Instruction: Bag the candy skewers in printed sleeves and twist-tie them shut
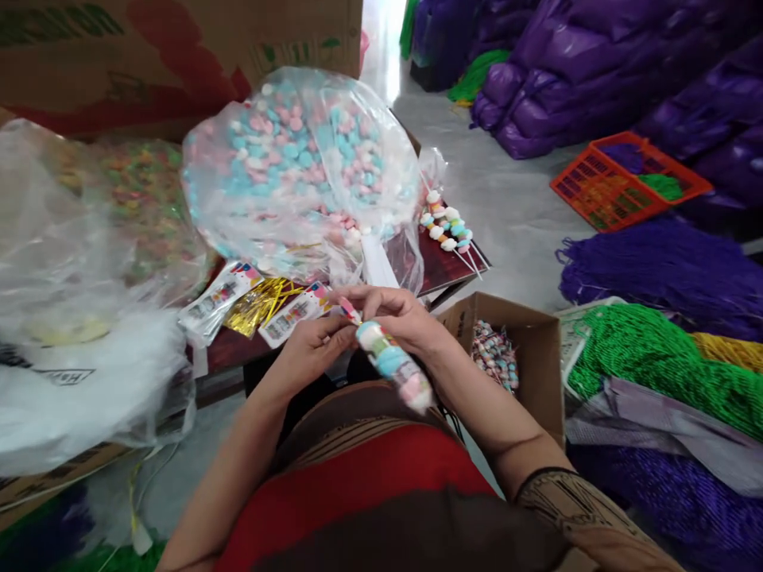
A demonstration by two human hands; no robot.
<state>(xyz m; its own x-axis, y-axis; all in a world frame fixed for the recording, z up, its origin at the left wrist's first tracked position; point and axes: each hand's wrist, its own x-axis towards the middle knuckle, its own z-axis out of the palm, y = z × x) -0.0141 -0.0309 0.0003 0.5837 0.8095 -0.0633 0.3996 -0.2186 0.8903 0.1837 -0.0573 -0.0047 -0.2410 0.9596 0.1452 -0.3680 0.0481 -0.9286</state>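
Observation:
A marshmallow skewer (390, 359) in a clear printed wrapper hangs between my hands, its blue, white and pink pieces pointing down toward my body. My left hand (319, 349) pinches the wrapper's gathered end near the stick. My right hand (396, 314) is closed around that same end from the other side, and its fingertips partly hide the stick. Just beyond lie a bundle of gold twist ties (259, 306) and printed clear bags (295, 314). More unwrapped marshmallow skewers (444, 226) rest on the table's right corner.
A large clear bag of pink and blue marshmallows (298, 159) covers much of the table (444, 270). Orange-green candies in another bag (143, 206) are at left. A cardboard box (540, 357) holds finished skewers. An orange basket (602, 187) stands on the floor near purple bundles (560, 79).

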